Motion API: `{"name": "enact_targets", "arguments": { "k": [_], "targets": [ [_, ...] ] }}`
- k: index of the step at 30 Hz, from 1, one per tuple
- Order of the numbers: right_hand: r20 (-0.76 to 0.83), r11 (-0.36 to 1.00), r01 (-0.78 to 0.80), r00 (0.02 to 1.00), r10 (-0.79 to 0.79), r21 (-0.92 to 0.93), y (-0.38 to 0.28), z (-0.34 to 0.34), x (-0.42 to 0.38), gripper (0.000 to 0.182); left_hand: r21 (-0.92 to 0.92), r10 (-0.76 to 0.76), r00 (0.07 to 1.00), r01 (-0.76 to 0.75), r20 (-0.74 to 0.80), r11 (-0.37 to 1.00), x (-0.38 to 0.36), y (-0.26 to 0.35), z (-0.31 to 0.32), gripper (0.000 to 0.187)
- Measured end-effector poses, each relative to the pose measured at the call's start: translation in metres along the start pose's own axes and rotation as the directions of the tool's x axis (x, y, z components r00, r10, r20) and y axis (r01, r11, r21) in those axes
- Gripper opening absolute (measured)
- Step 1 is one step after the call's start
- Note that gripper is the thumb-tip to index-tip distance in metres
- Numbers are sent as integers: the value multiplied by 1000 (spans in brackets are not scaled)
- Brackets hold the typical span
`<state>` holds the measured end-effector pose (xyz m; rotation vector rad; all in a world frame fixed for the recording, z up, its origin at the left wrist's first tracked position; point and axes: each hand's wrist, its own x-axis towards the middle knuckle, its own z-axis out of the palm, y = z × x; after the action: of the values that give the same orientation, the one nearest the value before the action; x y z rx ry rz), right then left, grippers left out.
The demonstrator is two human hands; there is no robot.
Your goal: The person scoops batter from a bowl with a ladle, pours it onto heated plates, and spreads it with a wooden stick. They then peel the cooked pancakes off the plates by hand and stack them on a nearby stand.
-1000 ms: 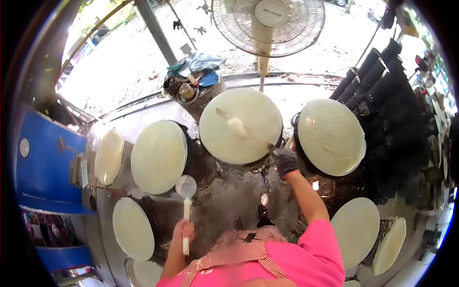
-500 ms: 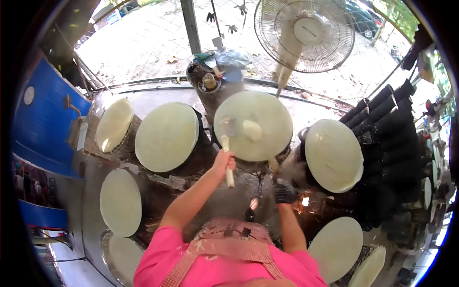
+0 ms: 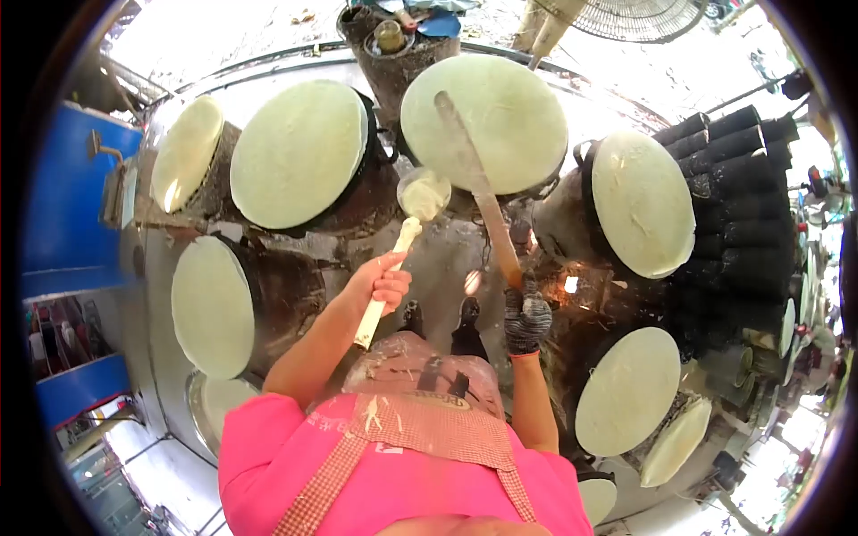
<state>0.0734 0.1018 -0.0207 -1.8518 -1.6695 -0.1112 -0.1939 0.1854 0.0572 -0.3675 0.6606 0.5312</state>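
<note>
My left hand (image 3: pixel 384 281), bare, grips the white handle of a ladle (image 3: pixel 422 195) whose round bowl hangs between two pans, near the middle pan's front rim. My right hand (image 3: pixel 525 317), in a dark knit glove, holds the wooden handle of a long flat spatula (image 3: pixel 469 161). Its blade lies across the pale batter sheet on the middle round pan (image 3: pixel 518 107). I wear a pink shirt and a checked apron.
Several round pans with pale sheets ring me: one at upper left (image 3: pixel 295 152), one at far left (image 3: pixel 186 152), one at lower left (image 3: pixel 213 304), others at right (image 3: pixel 643 201) and lower right (image 3: pixel 626 389). Dark rolled tubes (image 3: pixel 742 179) are stacked at right. A blue cabinet (image 3: pixel 67 205) stands left.
My view tilted down. The ladle pulled back off the middle pan toward me. My right hand took up the long spatula and laid its blade over that pan.
</note>
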Motion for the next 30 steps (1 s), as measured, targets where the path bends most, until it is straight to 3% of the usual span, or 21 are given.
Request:
{"name": "enact_targets", "arguments": {
  "k": [1,3,5,6,7,10,12,13,14,15,16,18,21,22,24,26,30],
  "targets": [
    [136,993,-93,985,102,-74,2,-6,-10,32,-41,-25,1000,24,0,999,-2,-6,0,13],
    [134,993,-58,990,45,101,26,-1,-33,30,-62,-48,999,49,12,997,-6,-20,7,22],
    [214,989,-107,973,84,97,36,-18,-40,31,-23,-68,997,69,42,997,-7,-37,14,21],
    [251,982,-164,958,137,91,39,-30,-43,31,-161,-217,967,238,137,958,4,-38,-4,20],
    [273,968,-238,939,209,78,46,-44,-46,32,-117,-273,908,323,317,939,16,-45,-12,21],
    [234,840,-519,846,478,161,114,-85,-75,30,-83,-157,968,176,197,981,27,-88,-3,24],
    [151,771,-635,759,633,-44,152,-126,-87,28,-112,-202,969,219,145,969,41,-106,-7,25],
    [69,704,-710,701,710,-16,184,-138,-102,29,-115,-224,966,239,129,964,48,-115,-7,25],
    [27,428,-793,463,886,-433,218,-149,-120,42,-127,-245,964,257,105,958,53,-122,-7,26],
    [-169,508,-823,555,815,-254,229,-169,-130,42,-126,-268,959,279,95,952,57,-129,-6,26],
    [-259,463,-829,544,798,-313,248,-180,-143,41,-129,-290,953,300,85,945,60,-137,-5,27],
    [-212,463,-835,531,820,-297,248,-208,-149,41,-128,-327,942,334,77,934,67,-148,0,27],
    [16,510,-701,581,814,-498,216,-220,-160,41,-81,-353,935,354,28,932,76,-151,8,26],
    [32,594,-650,661,749,-473,216,-213,-175,39,-69,-354,935,354,8,933,76,-153,11,26],
    [145,618,-589,652,744,-521,201,-213,-158,40,-42,-352,936,351,-16,936,81,-155,23,24],
    [183,720,-551,726,663,-422,206,-201,-146,45,-8,-328,943,328,-53,945,82,-160,34,23],
    [256,857,-400,836,486,-325,229,-164,-93,37,30,-325,941,329,-89,944,86,-156,40,22]
  ]
}}
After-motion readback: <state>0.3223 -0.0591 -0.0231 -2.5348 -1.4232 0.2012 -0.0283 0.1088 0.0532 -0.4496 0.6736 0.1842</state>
